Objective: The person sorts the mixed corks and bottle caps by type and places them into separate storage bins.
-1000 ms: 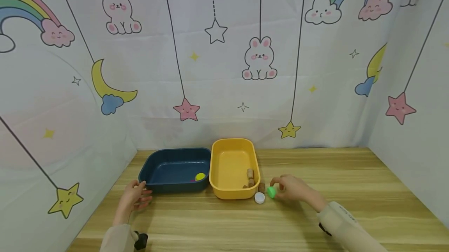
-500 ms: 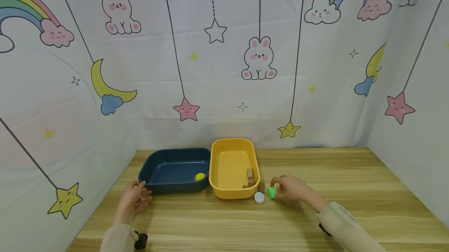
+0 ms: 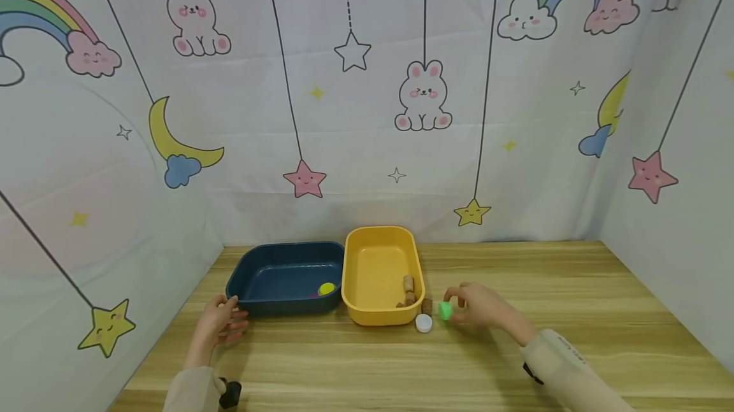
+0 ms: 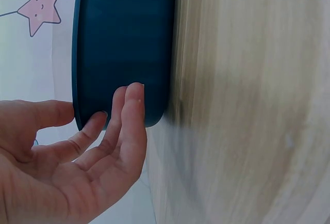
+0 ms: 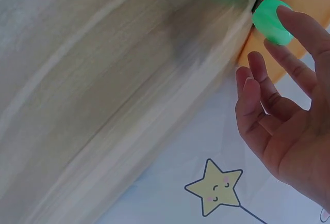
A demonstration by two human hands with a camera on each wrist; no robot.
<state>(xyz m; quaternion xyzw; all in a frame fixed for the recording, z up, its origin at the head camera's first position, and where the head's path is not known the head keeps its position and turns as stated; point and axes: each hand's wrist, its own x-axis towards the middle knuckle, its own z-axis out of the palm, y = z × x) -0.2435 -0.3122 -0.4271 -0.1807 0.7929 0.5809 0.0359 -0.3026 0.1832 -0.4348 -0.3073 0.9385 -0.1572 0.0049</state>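
Note:
In the head view my right hand [image 3: 478, 305] pinches a bright green bottle cap [image 3: 445, 311] between thumb and index finger, just above the table to the right of the yellow bin [image 3: 381, 318]. The right wrist view shows the same cap [image 5: 272, 21] at the fingertips, the other fingers loosely bent. My left hand [image 3: 218, 323] is at the front left corner of the dark blue bin [image 3: 287, 307]. Seen from the left wrist, its thumb lies on the rim and the index finger against the outer wall [image 4: 124, 38], the remaining fingers stretched along it.
A white bottle cap [image 3: 424, 323] and a brown cork [image 3: 427, 307] lie beside the yellow bin's front right corner. Several corks [image 3: 409, 283] are inside that bin. In the blue bin sit a yellow cap [image 3: 327, 288] and something purple. A printed curtain [image 3: 367, 144] stands behind the table.
My right hand has lifted slightly with the green cap, which has tilted and risen a little. The left hand and both bins stay where they were.

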